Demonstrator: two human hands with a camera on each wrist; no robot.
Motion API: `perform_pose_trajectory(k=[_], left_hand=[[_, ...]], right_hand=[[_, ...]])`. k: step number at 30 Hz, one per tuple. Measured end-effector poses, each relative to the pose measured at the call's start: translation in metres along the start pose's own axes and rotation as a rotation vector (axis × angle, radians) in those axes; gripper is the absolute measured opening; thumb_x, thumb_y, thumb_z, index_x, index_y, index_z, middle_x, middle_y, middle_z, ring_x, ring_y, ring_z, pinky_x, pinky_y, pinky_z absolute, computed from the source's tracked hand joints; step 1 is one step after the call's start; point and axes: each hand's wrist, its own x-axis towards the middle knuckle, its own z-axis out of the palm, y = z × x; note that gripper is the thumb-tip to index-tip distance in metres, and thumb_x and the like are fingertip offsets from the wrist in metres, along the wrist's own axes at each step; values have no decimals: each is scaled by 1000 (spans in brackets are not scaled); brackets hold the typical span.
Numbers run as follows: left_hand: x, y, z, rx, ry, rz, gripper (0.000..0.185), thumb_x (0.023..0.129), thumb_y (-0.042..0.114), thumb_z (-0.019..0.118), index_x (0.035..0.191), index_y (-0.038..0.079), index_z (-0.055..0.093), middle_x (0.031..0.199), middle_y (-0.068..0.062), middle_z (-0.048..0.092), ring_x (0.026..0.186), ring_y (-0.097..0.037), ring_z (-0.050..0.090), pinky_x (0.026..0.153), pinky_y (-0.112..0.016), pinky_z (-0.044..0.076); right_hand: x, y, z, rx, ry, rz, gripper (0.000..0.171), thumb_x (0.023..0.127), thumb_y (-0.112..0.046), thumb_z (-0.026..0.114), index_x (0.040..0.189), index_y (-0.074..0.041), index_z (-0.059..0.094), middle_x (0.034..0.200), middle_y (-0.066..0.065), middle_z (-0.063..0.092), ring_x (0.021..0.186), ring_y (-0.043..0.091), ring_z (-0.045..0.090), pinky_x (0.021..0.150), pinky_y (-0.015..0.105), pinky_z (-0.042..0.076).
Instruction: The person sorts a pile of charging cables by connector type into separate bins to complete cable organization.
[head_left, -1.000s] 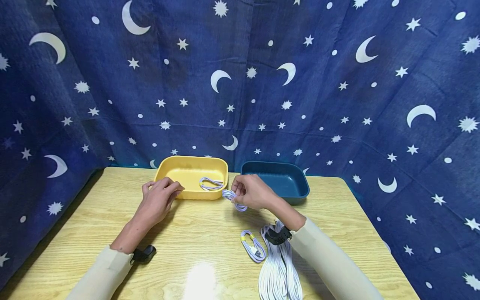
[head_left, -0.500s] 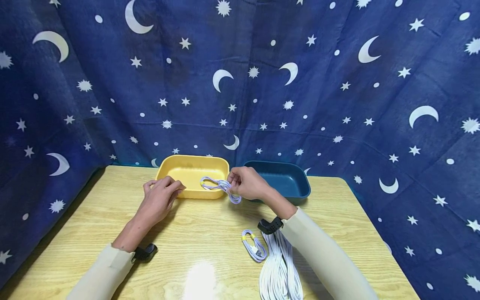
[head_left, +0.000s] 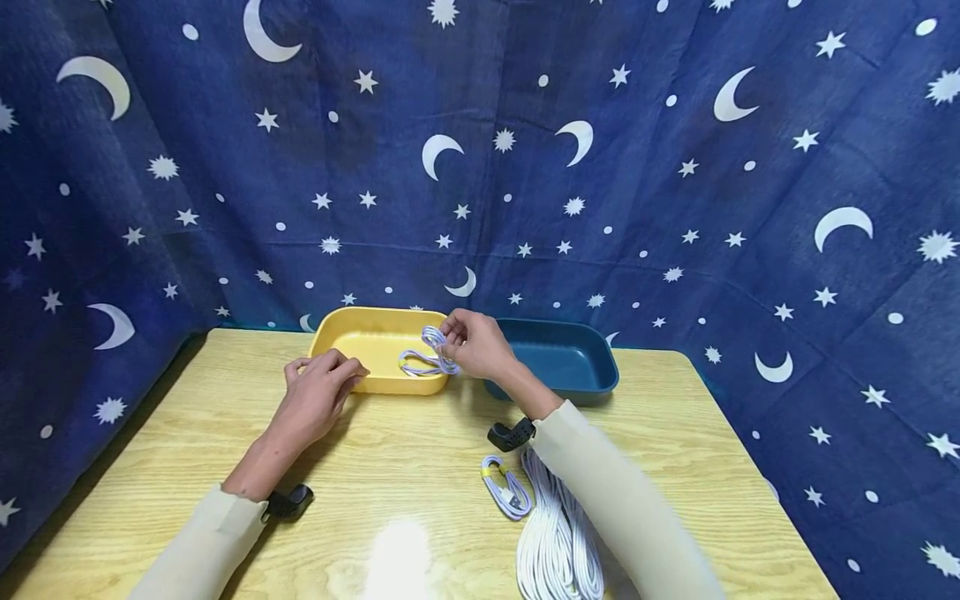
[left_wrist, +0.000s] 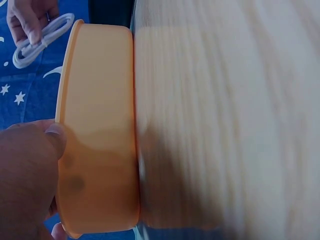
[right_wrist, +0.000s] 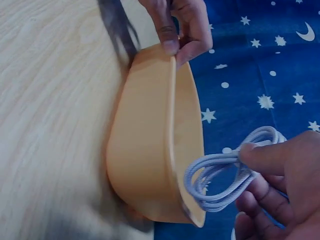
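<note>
My right hand (head_left: 450,338) pinches a small coiled pale-lavender cable (head_left: 432,338) just above the right end of the yellow tray (head_left: 352,329). The right wrist view shows the same coil (right_wrist: 225,177) hanging from my fingertips (right_wrist: 265,157) over the tray's rim (right_wrist: 170,130). Another coiled cable (head_left: 417,364) lies inside the tray. My left hand (head_left: 333,372) grips the tray's near left rim, thumb outside and fingers over the edge (right_wrist: 172,42). In the left wrist view, my thumb (left_wrist: 52,140) presses on the tray wall (left_wrist: 100,125).
A dark blue tray (head_left: 570,358) stands to the right of the yellow one. On the wooden table (head_left: 187,433) near my right forearm lie a small tied cable coil (head_left: 506,492) and a large bundle of white cables (head_left: 558,542). A starry blue cloth (head_left: 480,167) hangs behind.
My right hand has carried the coiled cable up and to the left, from in front of the trays to above the yellow tray. The left hand has stayed on the rim.
</note>
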Motion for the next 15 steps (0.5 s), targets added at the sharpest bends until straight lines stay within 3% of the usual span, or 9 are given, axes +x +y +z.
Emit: perform_pose_trajectory(k=[4, 9, 15], left_hand=[[0, -1, 1, 5, -2, -1, 13, 102, 8, 70, 104, 20, 73, 95, 0, 61, 90, -27, 63, 95, -68, 32], [0, -1, 1, 9, 0, 1, 12, 102, 8, 70, 104, 20, 73, 95, 0, 61, 90, -27, 64, 96, -69, 32], [1, -1, 1, 2, -1, 4, 13, 102, 7, 70, 104, 20, 73, 96, 0, 62, 91, -27, 64, 96, -69, 33]], right_hand=[[5, 1, 11, 42, 55, 9, 15, 93, -9, 81, 104, -7, 71, 88, 3, 68, 79, 14, 61, 72, 25, 48], [10, 1, 21, 55, 55, -3, 13, 94, -8, 79, 104, -8, 72, 88, 2, 68, 79, 14, 61, 71, 24, 47], [15, 0, 29, -8, 41, -57, 11, 94, -4, 77, 104, -7, 73, 87, 2, 68, 80, 14, 60, 73, 25, 48]])
